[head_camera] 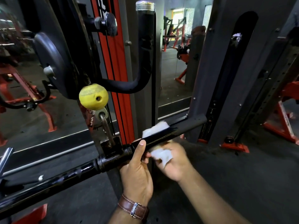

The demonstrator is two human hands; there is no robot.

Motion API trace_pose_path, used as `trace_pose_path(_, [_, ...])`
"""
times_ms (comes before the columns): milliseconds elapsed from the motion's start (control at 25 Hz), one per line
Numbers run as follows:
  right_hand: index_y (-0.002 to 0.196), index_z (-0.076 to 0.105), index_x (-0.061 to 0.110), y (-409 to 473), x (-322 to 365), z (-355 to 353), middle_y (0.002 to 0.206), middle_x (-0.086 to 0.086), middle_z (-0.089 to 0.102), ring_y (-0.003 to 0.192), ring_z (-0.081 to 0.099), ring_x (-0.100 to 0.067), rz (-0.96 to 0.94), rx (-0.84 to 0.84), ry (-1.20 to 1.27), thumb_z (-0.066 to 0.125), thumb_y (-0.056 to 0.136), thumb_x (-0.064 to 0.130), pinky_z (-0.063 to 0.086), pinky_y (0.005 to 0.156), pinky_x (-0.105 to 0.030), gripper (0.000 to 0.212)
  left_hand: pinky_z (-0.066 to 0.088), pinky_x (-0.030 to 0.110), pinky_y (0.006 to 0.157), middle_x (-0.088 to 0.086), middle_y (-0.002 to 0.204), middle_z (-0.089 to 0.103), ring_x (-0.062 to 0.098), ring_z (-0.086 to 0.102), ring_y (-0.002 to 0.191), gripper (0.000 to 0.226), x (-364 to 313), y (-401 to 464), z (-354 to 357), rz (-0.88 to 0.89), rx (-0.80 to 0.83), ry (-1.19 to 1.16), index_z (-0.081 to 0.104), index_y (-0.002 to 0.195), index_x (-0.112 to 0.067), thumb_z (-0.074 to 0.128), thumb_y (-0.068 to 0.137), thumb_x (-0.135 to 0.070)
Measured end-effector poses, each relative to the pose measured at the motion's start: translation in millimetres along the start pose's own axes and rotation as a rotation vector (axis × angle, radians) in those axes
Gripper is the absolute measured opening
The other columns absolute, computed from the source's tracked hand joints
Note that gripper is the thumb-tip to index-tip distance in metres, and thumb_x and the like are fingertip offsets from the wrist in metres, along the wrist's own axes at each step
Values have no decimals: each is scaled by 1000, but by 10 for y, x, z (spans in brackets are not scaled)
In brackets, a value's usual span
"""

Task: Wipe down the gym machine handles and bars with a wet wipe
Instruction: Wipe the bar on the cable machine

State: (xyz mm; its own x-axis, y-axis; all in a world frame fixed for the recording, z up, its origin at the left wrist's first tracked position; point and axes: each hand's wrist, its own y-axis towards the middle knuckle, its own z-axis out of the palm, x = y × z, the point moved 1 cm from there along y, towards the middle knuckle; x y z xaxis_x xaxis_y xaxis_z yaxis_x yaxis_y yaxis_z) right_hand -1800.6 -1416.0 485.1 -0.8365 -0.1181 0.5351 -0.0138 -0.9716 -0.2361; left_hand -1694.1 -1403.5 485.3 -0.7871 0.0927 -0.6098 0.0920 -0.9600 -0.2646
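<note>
The left hand (137, 172) grips the black bar (161, 136) from below, thumb laid up across it, a watch on its wrist. Just to its right, the right hand (171, 160) curls under the bar, holding a white wipe (162, 155).

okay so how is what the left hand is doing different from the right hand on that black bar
The left hand grips the black bar bare, thumb laid along its top; the right hand holds a white wet wipe wrapped around the bar. The left hand sits nearer the collar, the right hand further toward the free end. The left wrist wears a brown watch; the right wrist is bare. Both are on the bar.
</note>
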Motion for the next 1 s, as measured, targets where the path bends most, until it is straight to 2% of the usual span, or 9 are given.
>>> trace_pose_path(80, [100,68,-5,0,-64,14,75,-19,65,67,62,-27,1,-41,-118,50,81,1,54,65,-36,27,47,29,69,10,100,66,15,57,75,63,7,4,-3,12,4,-12,69,113,-2,94,58,-18])
trace_pose_path(120, [93,72,1,-26,-42,30,72,-14,66,69,62,-25,-60,-65,-122,60,79,9,53,69,-34,20,48,30,72,11,103,66,16,58,78,67,4,9,-4,4,-1,-12,69,114,-2,95,55,-19])
trace_pose_path(200, [71,69,5,-51,96,-62,65,-7,62,62,64,-18,-185,-206,29,73,67,8,54,66,-27,6,48,27,70,10,102,68,17,58,81,54,8,-15,45,-22,-29,-26,70,106,-2,92,58,-14])
trace_pose_path(320, [68,63,-4,-212,233,-242,65,-16,59,53,63,-22,-298,-359,39,47,84,-15,50,53,-27,25,48,25,71,3,90,70,14,61,76,32,38,-85,142,-60,-8,-6,72,91,-9,83,61,-12])
trace_pose_path(480, [100,69,28,-428,255,-251,95,-5,70,83,69,-18,-893,-597,-721,59,92,-1,52,68,-28,32,48,23,65,-4,66,65,7,60,61,11,153,-174,280,-107,61,75,67,74,-12,78,75,-7])
trace_pose_path(600, [121,65,14,-294,167,-198,112,-8,50,95,57,-18,-1359,-320,-1424,65,83,3,53,72,-29,39,50,18,55,0,71,68,8,59,61,12,192,-147,354,-125,36,31,71,72,-11,73,82,-5])
trace_pose_path(680, [125,63,7,-195,255,-231,111,-6,42,92,51,-17,-1399,-252,-1722,61,81,6,55,59,-34,44,49,15,52,1,73,71,8,60,61,17,184,-112,371,-129,22,7,74,69,-11,72,84,-3])
trace_pose_path(760, [122,65,9,-195,400,-216,106,-5,42,84,48,-17,-1307,-415,-1735,49,76,5,53,49,-38,49,49,14,52,0,70,69,9,59,60,16,173,-95,354,-112,-1,7,71,71,-11,72,83,0])
trace_pose_path(1000, [116,68,10,-267,340,-40,101,-11,55,75,57,-24,-1266,-378,-1988,51,75,12,40,48,-26,45,49,15,53,2,77,70,10,62,68,7,174,-87,308,-66,-24,-2,71,83,-5,71,83,2])
